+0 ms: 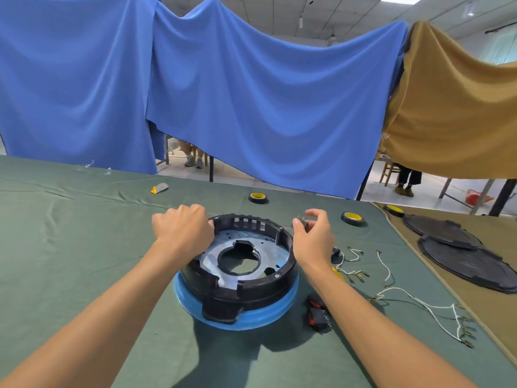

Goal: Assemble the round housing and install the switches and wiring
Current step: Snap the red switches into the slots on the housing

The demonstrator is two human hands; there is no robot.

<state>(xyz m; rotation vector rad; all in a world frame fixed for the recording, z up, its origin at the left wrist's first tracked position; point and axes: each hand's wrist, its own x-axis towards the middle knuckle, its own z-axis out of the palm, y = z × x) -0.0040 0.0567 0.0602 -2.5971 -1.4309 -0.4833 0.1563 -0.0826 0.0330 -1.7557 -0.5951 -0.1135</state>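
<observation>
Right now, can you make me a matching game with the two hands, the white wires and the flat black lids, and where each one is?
Things:
1. left hand
2. right hand
3. white wires with metal ends
4. two flat black round lids

Places:
A. on the tan cloth
B. pinches a small black switch
C. on the green cloth, right of the round black plastic housing
D. grips the housing's far rim

Pairs: 1-D, 2-B, 3-C, 4-A.

Small part (301, 222) mostly within right hand (313, 239).
</observation>
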